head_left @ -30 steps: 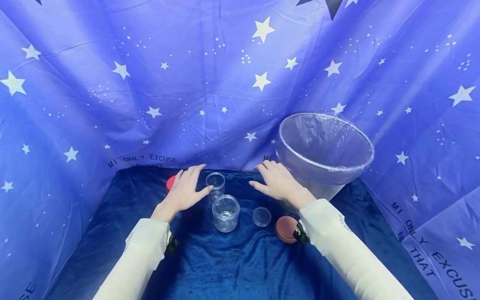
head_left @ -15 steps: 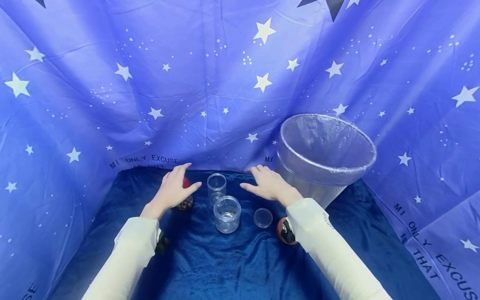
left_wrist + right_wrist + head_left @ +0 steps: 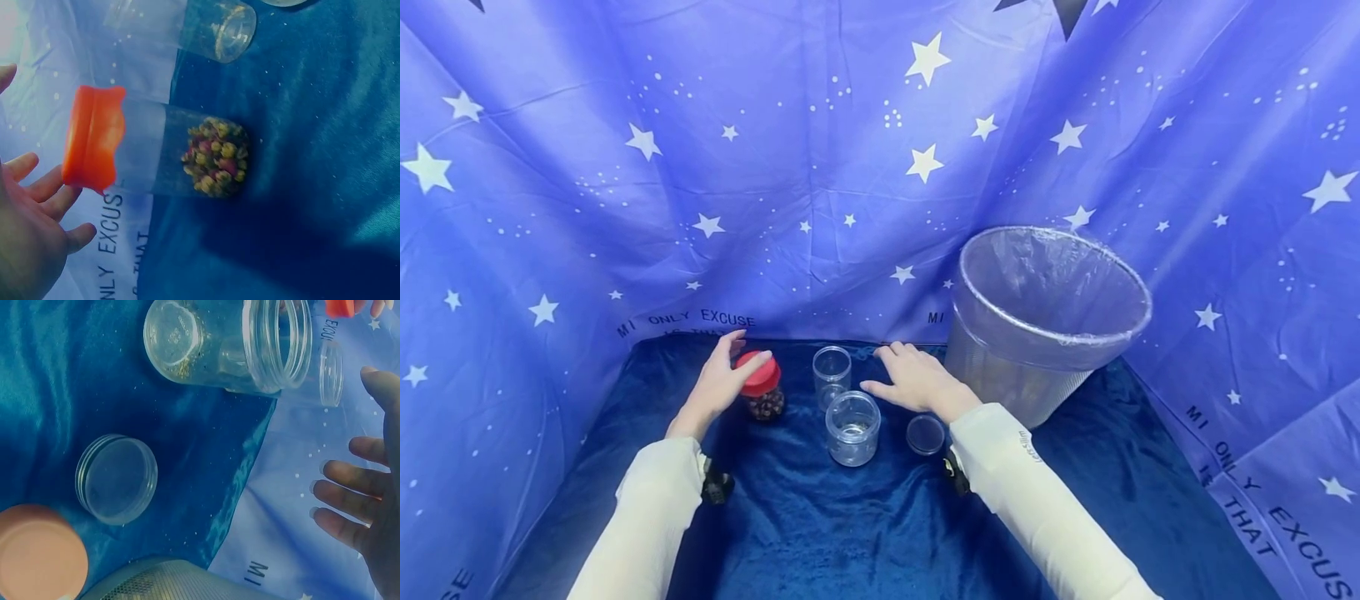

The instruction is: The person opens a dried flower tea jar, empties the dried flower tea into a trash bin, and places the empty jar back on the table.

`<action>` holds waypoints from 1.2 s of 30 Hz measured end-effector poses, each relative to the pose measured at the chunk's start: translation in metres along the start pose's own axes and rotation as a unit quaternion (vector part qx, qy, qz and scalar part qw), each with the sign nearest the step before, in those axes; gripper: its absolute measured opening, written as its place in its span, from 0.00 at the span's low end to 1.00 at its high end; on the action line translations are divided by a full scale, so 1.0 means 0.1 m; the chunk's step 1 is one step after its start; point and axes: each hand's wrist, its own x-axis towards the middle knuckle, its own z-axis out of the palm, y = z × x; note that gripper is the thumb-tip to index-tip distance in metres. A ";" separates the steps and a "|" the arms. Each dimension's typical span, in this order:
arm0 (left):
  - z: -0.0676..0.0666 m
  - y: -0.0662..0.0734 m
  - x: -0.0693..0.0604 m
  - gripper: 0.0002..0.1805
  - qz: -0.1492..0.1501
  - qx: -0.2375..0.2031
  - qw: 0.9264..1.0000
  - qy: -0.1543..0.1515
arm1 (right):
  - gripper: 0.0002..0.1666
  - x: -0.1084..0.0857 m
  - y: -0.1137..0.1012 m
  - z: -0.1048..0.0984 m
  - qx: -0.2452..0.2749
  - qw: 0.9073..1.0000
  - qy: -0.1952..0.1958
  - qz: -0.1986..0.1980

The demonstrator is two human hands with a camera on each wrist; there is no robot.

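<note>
My left hand [image 3: 715, 383] is beside a clear jar with a red lid [image 3: 762, 375]. Dried flower buds [image 3: 215, 156] fill the lower part of that jar. In the left wrist view the fingers [image 3: 59, 194] are spread next to the lid, not curled round it. My right hand [image 3: 917, 379] hovers to the right of two uncapped clear jars, its fingers straight and holding nothing. The wider jar [image 3: 853, 429] stands in front with a few crumbs at its bottom. The narrower jar [image 3: 832, 375] is behind it.
A clear round lid [image 3: 925, 435] lies right of the wider jar. A pinkish-brown lid [image 3: 37, 553] lies near it, hidden by the sleeve in the head view. A mesh bin [image 3: 1052, 358] with a clear plastic liner stands at the back right. Blue cloth [image 3: 850, 533] covers the table.
Both hands have moved left. My left hand has uncovered the red-lidded jar, while my right arm now covers the pinkish-brown lid. The jars and the bin have stayed put.
</note>
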 end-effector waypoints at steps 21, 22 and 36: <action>0.10 -0.51 -0.18 0.62 -0.085 -0.051 0.994 -0.054 | 0.37 -0.04 -0.12 0.07 0.028 1.000 -0.005 0.001; 0.11 -0.52 -0.18 0.62 -0.085 -0.049 0.994 -0.054 | 0.37 -0.04 -0.12 0.07 0.027 1.000 -0.005 0.001; 0.42 -0.61 -0.14 0.51 -0.047 -0.004 0.999 -0.009 | 0.31 0.00 -0.27 0.13 0.041 0.998 0.016 -0.043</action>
